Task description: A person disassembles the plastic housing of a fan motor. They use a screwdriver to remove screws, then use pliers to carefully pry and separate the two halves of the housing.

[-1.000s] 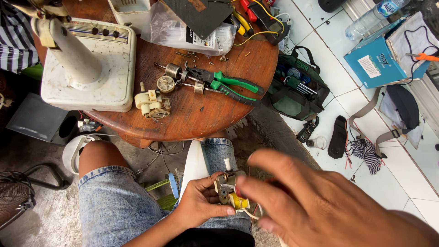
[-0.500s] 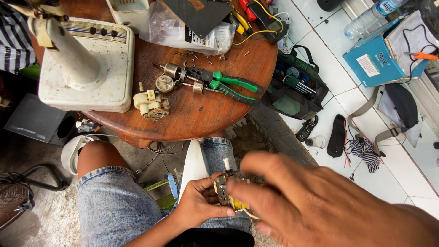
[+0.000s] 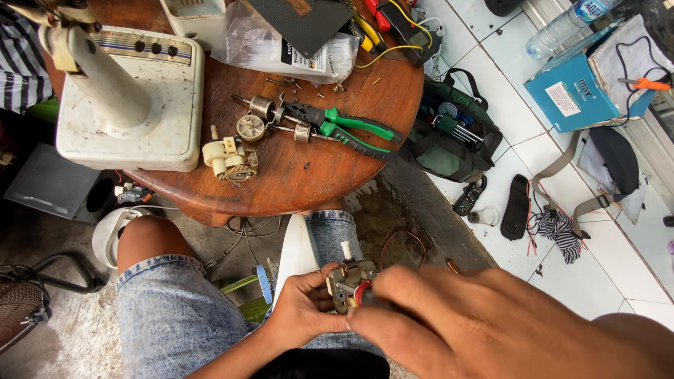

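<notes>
The left hand [image 3: 302, 309] is grasping one small metal motor part [image 3: 345, 286] over the lap, near the camera. The right hand [image 3: 477, 326] is pinching at the part's right side, fingers closed. On the round wooden surface [image 3: 295, 175] farther off are lying one pair of green-handled pliers [image 3: 344, 128], one white gearbox [image 3: 230, 158] and one white fan base [image 3: 130, 98].

round wooden table [image 3: 295, 175] | left edge: white fan base [image 3: 130, 105] | centre: green-handled pliers [image 3: 344, 126], cream gear housing [image 3: 228, 158], motor shaft parts [image 3: 263, 109] | far edge: plastic bag [image 3: 281, 49]
</notes>
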